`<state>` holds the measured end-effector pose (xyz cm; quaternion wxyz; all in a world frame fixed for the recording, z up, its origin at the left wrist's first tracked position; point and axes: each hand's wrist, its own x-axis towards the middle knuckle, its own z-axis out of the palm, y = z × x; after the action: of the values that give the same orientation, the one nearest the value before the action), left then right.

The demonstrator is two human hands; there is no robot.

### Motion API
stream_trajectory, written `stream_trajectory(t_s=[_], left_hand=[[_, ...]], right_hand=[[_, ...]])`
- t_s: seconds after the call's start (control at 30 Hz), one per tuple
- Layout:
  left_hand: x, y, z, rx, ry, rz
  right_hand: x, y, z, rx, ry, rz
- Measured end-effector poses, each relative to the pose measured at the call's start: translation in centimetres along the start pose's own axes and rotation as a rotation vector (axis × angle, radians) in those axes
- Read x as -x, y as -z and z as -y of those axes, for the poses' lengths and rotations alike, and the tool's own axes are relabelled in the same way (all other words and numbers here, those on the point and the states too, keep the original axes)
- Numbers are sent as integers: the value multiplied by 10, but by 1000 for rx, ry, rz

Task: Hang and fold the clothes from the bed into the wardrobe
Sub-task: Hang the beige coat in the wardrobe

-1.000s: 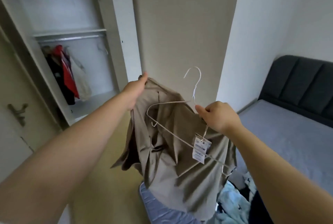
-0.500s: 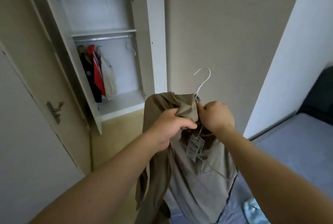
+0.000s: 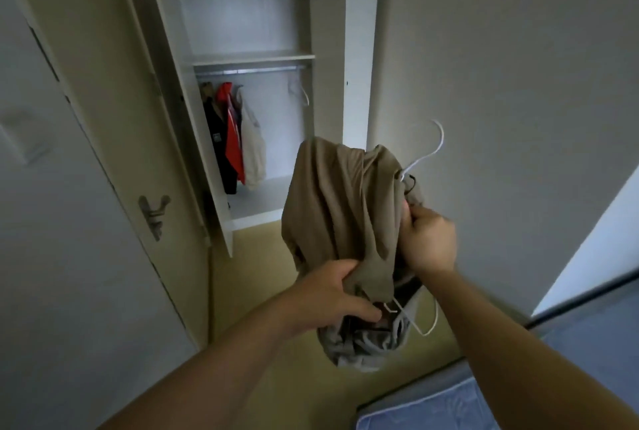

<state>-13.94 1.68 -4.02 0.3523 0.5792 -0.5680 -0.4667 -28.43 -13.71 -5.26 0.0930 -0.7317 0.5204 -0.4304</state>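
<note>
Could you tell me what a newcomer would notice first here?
A bunched tan garment is held up at centre, gripped by the left hand below and the right hand at its right, a white wire hanger poking out above. Behind, the open wardrobe shows a red jacket hanging at its left.

Arms fwd; L grip (image 3: 332,294) low, R grip (image 3: 432,243) higher, both clenching shirt (image 3: 332,205).

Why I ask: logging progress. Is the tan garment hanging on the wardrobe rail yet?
No, the garment and hanger are away from the rail, held up by the left hand and right hand.
</note>
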Motion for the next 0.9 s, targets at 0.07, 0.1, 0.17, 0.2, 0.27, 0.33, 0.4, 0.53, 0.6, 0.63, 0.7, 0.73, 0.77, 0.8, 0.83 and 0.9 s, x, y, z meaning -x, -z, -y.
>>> stream_trajectory(t_s=[0.07,0.1,0.17,0.2,0.27,0.33,0.4,0.53,0.6,0.63,0.7,0.73,0.77,0.8,0.83,0.9], left_hand=[[-16,24,5,-70,24,-5],[-25,36,7,-106,25,-15],[-43,59,10,-239,-14,-50],[-52,70,9,-321,-45,-75],[-72,93,8,-442,-116,-143],[-94,118,3,-502,-158,-259],[-115,147,-4,-515,-152,-458],[-164,212,-28,-509,-219,-944],[-194,250,-39,-521,-221,-1094],[-209,268,-43,-536,-207,-1127],[-239,300,-46,-540,-183,-1119],[-252,310,-45,-516,-182,-1081],[-264,318,-42,-484,-188,-1034],[-275,323,-38,-450,-195,-985],[-285,327,-32,-407,-198,-942],[-301,331,-19,-297,-170,-876]], right_hand=[[-13,-11,12,-10,134,-124],[-19,-16,16,-24,159,-153],[-33,-29,23,-83,158,-176],[-40,-36,24,-124,160,-184],[-57,-50,24,-211,184,-177],[-76,-64,26,-261,200,-157],[-96,-76,27,-284,219,-158],[-143,-96,21,-287,265,-159],[-168,-104,13,-263,308,-173],[-180,-108,7,-240,335,-189],[-204,-116,-4,-190,373,-211],[-215,-120,-9,-164,390,-216],[-225,-124,-14,-138,413,-223],[-233,-129,-19,-110,441,-238],[-242,-134,-24,-80,470,-254],[-255,-147,-33,-25,503,-263]])
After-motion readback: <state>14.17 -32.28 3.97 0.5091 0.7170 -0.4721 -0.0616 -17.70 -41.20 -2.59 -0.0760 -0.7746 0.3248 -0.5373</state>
